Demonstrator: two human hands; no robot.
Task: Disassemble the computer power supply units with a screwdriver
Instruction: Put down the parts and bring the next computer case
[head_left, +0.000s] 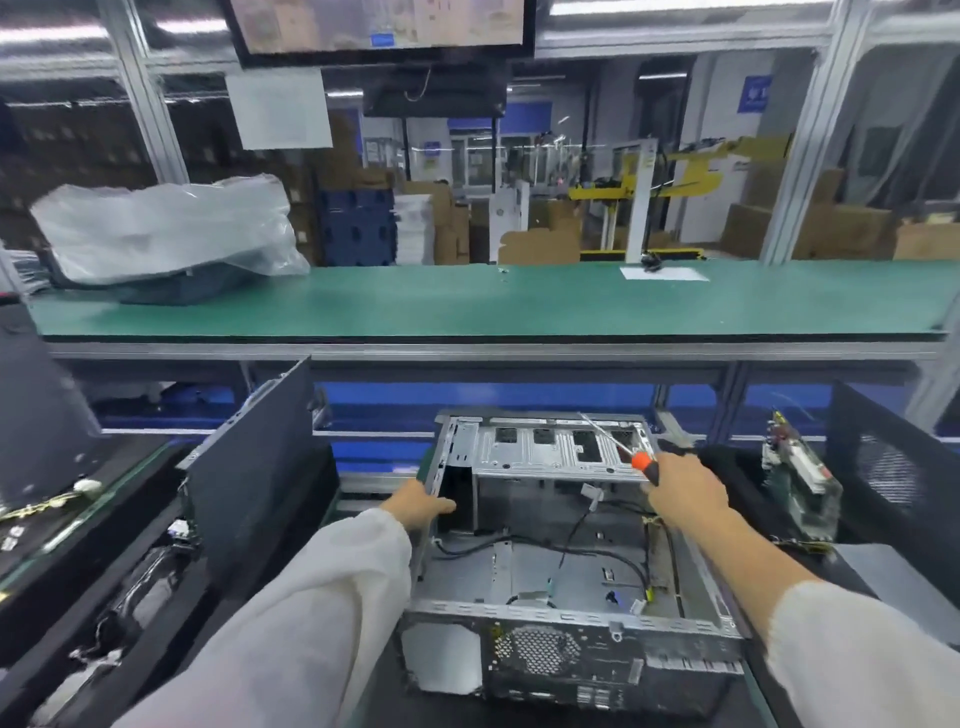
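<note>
Gripped in the right hand (685, 491), the screwdriver (621, 449) is held over the open computer case (571, 545), braced by the left hand's (421, 506) fingers; loose cables (576, 525) could be snagged.

Single head-worn wide-angle view, forward and down, close over the workbench (519, 306).
</note>
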